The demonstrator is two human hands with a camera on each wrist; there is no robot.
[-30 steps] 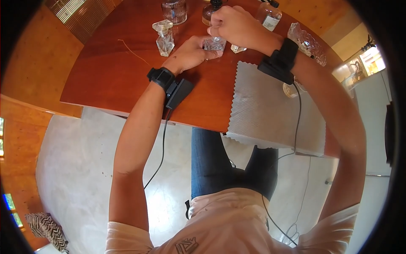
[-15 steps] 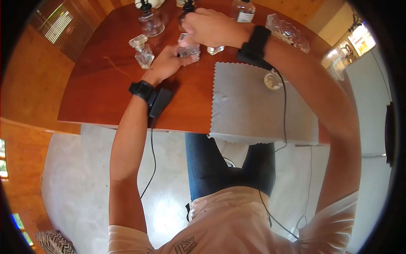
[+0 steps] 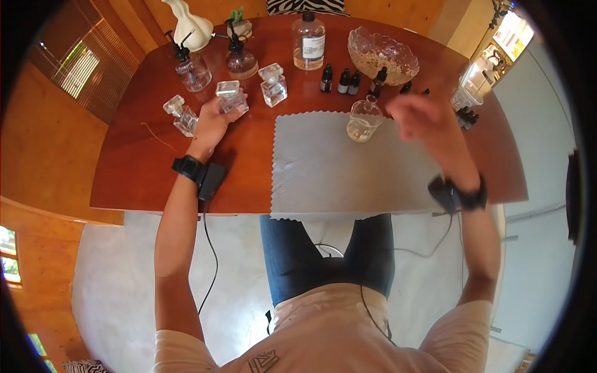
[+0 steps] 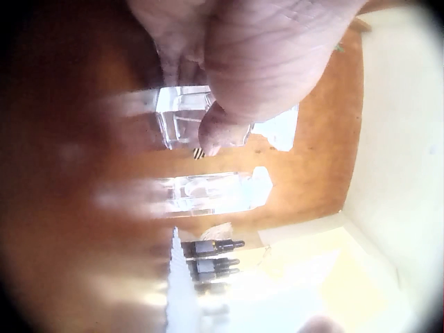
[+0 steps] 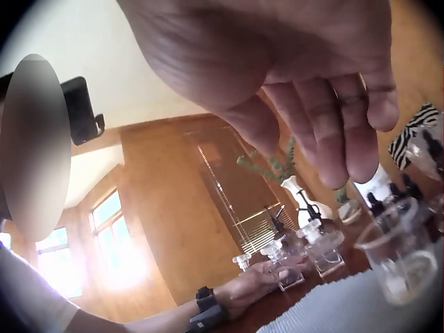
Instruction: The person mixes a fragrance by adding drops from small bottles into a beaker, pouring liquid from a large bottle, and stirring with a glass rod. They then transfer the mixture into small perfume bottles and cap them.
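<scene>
My left hand (image 3: pixel 210 129) grips a clear square perfume bottle (image 3: pixel 232 98) low on its sides, with the thumb across the glass in the left wrist view. A chunky clear cap (image 3: pixel 227 88) sits on its top. Similar capped perfume bottles stand on either side, one to the left (image 3: pixel 182 118) and one to the right (image 3: pixel 274 90). My right hand (image 3: pixel 426 119), blurred, is raised over the right of the grey mat (image 3: pixel 323 180), holding nothing, its fingers loosely bent. Just left of it, a clear cup (image 3: pixel 362 129) stands on the mat.
Two pump spray bottles, one clear (image 3: pixel 195 76) and one brownish (image 3: pixel 242 67), stand behind with a white vase (image 3: pixel 191 31). Farther right are a labelled bottle (image 3: pixel 309 48), several small black dropper bottles (image 3: pixel 326 82) and a glass bowl (image 3: pixel 367 51). A cable (image 3: pixel 216 267) hangs from the left wrist.
My right hand has left the top of the perfume bottle and swung right over the mat. The left hand keeps its hold. The head view has tilted up and turned right.
</scene>
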